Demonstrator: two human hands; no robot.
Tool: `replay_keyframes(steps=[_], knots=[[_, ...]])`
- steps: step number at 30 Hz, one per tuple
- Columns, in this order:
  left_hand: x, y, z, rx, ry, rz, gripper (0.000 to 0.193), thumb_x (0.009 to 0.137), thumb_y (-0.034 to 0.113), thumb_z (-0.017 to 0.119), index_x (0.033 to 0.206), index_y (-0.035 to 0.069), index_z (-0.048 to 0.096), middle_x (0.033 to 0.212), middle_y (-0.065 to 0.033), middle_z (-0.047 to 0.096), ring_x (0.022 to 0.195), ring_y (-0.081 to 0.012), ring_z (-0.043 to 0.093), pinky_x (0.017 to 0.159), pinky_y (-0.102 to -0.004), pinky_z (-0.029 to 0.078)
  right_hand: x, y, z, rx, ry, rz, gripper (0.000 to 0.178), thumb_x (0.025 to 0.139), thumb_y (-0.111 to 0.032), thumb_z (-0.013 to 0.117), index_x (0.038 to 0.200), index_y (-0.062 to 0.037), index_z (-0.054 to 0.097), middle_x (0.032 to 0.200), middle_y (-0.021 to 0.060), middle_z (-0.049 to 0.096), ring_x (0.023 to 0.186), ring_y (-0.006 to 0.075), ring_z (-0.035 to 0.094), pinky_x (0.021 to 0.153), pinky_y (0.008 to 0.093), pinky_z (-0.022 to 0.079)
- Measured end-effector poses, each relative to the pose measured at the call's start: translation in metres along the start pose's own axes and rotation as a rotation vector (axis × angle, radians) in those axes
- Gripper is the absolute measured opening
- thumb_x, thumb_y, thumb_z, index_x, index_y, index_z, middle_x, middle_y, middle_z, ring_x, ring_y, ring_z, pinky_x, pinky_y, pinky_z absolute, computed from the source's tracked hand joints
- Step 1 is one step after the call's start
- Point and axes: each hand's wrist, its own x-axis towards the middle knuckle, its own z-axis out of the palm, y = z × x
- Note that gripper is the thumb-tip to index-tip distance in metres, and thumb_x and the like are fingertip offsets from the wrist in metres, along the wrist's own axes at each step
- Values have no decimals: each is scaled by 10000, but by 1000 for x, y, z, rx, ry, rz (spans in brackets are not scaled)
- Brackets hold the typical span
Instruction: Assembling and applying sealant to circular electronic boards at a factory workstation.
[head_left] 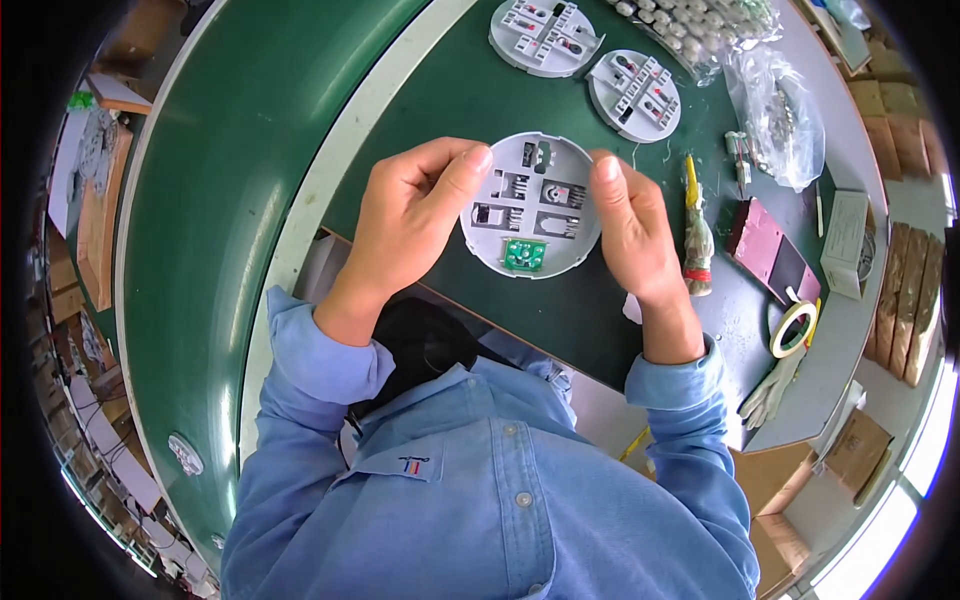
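Between both hands I hold a round, light grey plastic housing (531,199) above the near part of the green table. Its inner side faces up, showing several rectangular slots and a small green circuit board (524,254) at the near edge. My left hand (420,205) grips the left rim, thumb on top. My right hand (636,222) grips the right rim in the same way; the fingers under the housing are hidden. Farther off on the table lie two similar round housings, one at the top middle (543,37) and one to its right (635,95), with parts fitted in them.
A glue bottle with a yellow nozzle (697,235) lies right of my hand. Beyond it are a dark red box (770,250), a tape roll (793,329), a glove (768,392) and clear plastic bags (775,115). A green conveyor belt (215,200) runs along the left.
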Motion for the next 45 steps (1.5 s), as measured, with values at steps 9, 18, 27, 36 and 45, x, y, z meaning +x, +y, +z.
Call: replay_keyframes(steps=[9,18,27,36,45], knots=[[0,-8,2,77,38,6,321,1100,264,667,1058,-40,760,795,25,648,729,-31,511,631,-221,403,6,12,4,150,76,1,519,1142,-420,554,1235,71,694,925,57,698,892,109,596,805,284,515],[0,-3,5,75,51,32,305,1104,250,659,1080,-36,761,820,22,670,743,-32,524,637,-230,418,7,11,1,171,75,-15,527,1142,-426,550,1241,70,697,939,56,708,893,112,604,809,289,521],[-8,-12,5,91,68,20,299,1105,236,654,1102,-44,759,821,19,673,741,-33,522,646,-223,413,1,12,5,212,65,23,527,1151,-428,529,1205,62,714,910,47,690,876,107,582,792,289,507],[1,-5,2,120,56,52,308,1102,248,658,1110,-43,759,829,14,677,745,-34,521,652,-223,414,10,8,0,184,65,11,478,1155,-377,525,1189,60,717,918,48,681,883,104,576,791,295,506],[-3,-5,5,117,45,53,298,1105,236,651,1121,-41,760,832,10,681,747,-38,524,652,-226,420,4,10,-1,240,45,20,451,1155,-346,516,1183,57,716,940,49,685,889,101,577,800,300,511]])
